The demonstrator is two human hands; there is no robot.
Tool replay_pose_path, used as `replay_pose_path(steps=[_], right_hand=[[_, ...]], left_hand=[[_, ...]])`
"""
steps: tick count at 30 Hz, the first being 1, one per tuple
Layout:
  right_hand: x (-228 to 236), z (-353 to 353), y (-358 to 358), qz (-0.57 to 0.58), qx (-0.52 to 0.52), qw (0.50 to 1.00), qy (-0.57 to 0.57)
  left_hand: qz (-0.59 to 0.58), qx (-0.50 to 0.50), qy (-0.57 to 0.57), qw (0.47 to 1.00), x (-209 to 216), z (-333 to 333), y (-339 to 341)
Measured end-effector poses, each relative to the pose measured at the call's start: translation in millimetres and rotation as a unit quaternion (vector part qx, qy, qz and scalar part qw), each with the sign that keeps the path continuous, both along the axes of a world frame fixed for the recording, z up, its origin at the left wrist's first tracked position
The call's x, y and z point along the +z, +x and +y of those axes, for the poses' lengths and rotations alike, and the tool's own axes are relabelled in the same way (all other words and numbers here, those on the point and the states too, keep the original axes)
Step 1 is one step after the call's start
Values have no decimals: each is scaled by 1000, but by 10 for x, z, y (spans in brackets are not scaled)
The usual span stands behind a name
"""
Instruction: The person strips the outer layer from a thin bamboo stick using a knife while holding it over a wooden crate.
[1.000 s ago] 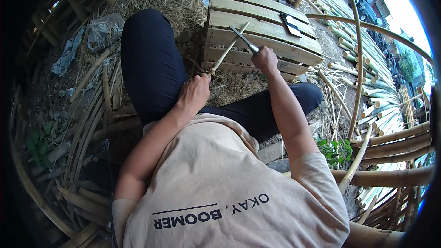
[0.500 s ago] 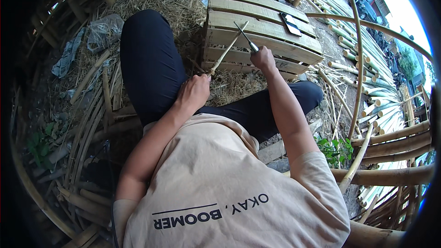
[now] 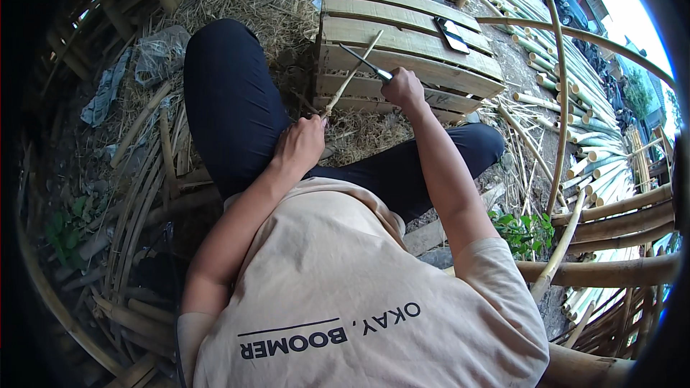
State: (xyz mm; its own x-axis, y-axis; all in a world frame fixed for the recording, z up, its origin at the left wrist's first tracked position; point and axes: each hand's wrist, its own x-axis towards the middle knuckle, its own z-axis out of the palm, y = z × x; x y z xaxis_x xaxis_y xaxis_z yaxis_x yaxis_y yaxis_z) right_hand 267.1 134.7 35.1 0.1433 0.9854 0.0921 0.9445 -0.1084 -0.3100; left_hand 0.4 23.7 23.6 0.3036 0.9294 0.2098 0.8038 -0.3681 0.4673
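My left hand grips the lower end of a thin bamboo strip that slants up to the right over a wooden slat crate. My right hand holds a knife by its handle, and the blade crosses the strip near its upper part. Both hands sit just in front of the crate, above my black-trousered legs.
A flat dark object lies on the crate top. Straw and shavings cover the ground around the crate. Curved bamboo strips lie at the left, and thick bamboo poles are stacked at the right. A green plant grows near my right elbow.
My right hand and the knife have shifted slightly along the bamboo strip. The left hand keeps its grip in about the same place.
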Motion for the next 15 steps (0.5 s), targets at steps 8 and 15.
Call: replay_pose_path(steps=[8, 15], right_hand=[[34, 26, 317, 8, -99, 995, 16], [-6, -38, 175, -6, -11, 1000, 20]], left_hand=[[8, -5, 3, 1000, 64, -65, 17], [16, 1, 0, 1000, 36, -57, 21]])
